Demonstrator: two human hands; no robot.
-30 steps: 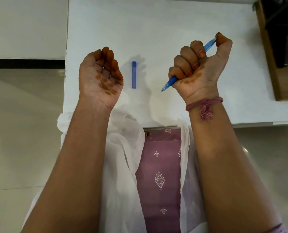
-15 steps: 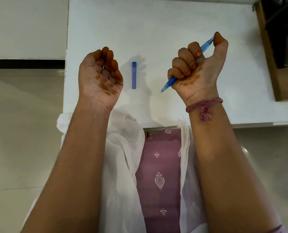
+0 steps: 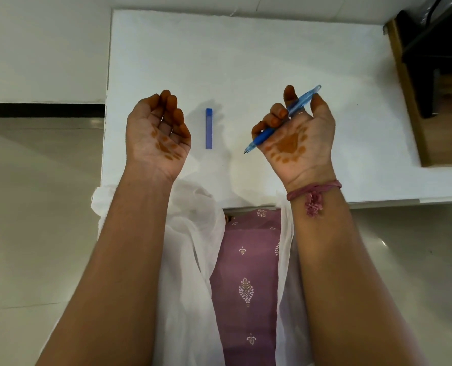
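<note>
Fingers (image 3: 272, 118) of the right hand (image 3: 298, 138) curl round a translucent blue pen (image 3: 265, 134), darker at its grip; left hand (image 3: 157, 136) loosely cupped, holding nothing.

No legible text, label, brand, number or sign recorded. The blue pen (image 3: 302, 99) held in the right hand (image 3: 296, 138) shows no readable print. The small blue case (image 3: 209, 128) on the white table (image 3: 246, 62) appears unmarked. The purple garment (image 3: 232, 265) carries white ornamental motifs only, no lettering.
</note>
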